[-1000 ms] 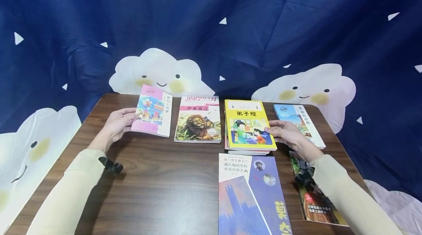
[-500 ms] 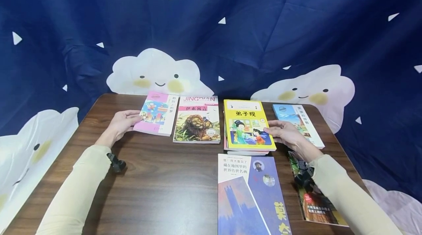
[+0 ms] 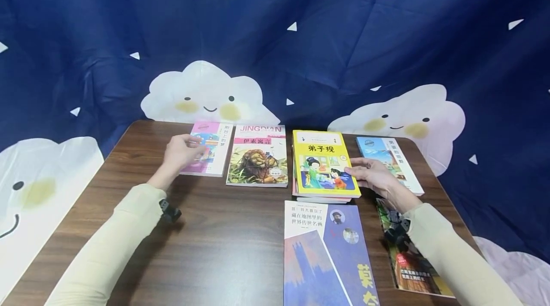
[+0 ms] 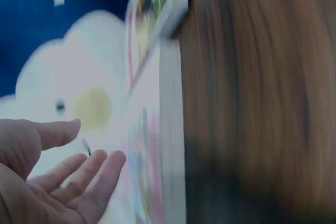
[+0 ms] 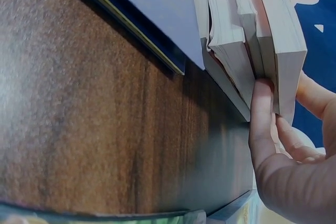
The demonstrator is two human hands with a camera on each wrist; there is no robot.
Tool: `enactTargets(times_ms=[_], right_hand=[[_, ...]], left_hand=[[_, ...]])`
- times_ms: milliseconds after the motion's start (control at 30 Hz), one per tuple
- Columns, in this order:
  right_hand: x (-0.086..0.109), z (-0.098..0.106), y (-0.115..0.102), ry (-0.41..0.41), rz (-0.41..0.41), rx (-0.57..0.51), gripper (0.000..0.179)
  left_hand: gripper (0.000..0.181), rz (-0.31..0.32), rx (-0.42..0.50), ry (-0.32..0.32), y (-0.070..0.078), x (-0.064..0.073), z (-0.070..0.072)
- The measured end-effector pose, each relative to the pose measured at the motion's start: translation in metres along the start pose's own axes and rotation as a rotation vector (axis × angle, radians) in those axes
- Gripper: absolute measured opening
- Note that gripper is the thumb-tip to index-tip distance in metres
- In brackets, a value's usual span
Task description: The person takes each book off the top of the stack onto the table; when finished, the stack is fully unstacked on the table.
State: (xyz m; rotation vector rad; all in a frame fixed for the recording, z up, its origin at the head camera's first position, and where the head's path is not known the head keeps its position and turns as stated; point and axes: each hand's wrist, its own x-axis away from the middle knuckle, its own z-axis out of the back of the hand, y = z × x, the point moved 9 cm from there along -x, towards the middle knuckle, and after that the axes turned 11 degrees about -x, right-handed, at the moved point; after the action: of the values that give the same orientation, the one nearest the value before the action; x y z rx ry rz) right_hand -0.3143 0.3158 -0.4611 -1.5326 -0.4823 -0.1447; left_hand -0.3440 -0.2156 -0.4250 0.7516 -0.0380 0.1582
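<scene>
My left hand [image 3: 182,154] hovers over the left part of a pink-and-white book [image 3: 215,160], which lies flat at the back left. In the left wrist view, the fingers [image 4: 102,187] are loosely extended and hold nothing. My right hand [image 3: 375,175] pinches the right edge of a yellow book [image 3: 324,148] on top of a stack. The right wrist view has one finger [image 5: 262,114] against the page side of the stacked books [image 5: 228,40], with another digit at the top cover. Between the two hands lies a book with a lion cover [image 3: 257,160].
A large purple book [image 3: 343,248] lies in front of the stack. A blue-and-white book [image 3: 378,148] is at the back right, partly behind my right hand. A dark-covered book [image 3: 414,272] lies under the right forearm. The wooden table [image 3: 206,239] ends at a blue cloud curtain [image 3: 258,24].
My left hand has set the pink-and-white book down beside the lion book, let go of it, and shifted right above its cover. The right hand has stayed at the yellow book.
</scene>
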Motion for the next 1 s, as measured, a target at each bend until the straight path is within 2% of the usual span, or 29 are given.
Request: enactTargets(times_ms=[100, 267, 333, 433, 567, 733, 833, 1000], right_hand=[[0.0, 0.0, 0.0, 0.001, 0.003, -0.005, 0.076], [0.0, 0.0, 0.002, 0.001, 0.002, 0.0, 0.076], [0.0, 0.0, 0.003, 0.001, 0.004, 0.004, 0.075], [0.001, -0.001, 0.002, -0.002, 0.012, 0.003, 0.074], [0.0, -0.001, 0.001, -0.004, 0.016, 0.019, 0.074], [-0.001, -0.002, 0.0, -0.009, 0.024, 0.04, 0.072], [-0.001, -0.003, -0.001, -0.015, 0.023, 0.037, 0.072], [-0.001, -0.001, 0.0, -0.01, 0.012, 0.011, 0.073]], left_hand=[[0.046, -0.001, 0.14, -0.073, 0.02, 0.008, -0.028], [0.041, 0.004, 0.4, -0.213, 0.052, 0.026, -0.091], [0.039, 0.011, 0.464, -0.258, 0.065, 0.036, -0.113], [0.036, 0.008, 0.528, -0.298, 0.083, 0.049, -0.138], [0.037, -0.013, 0.585, -0.349, 0.106, 0.062, -0.16], [0.043, -0.049, 0.616, -0.405, 0.128, 0.072, -0.181], [0.044, -0.066, 0.625, -0.421, 0.137, 0.075, -0.192], [0.044, -0.06, 0.652, -0.44, 0.146, 0.075, -0.206]])
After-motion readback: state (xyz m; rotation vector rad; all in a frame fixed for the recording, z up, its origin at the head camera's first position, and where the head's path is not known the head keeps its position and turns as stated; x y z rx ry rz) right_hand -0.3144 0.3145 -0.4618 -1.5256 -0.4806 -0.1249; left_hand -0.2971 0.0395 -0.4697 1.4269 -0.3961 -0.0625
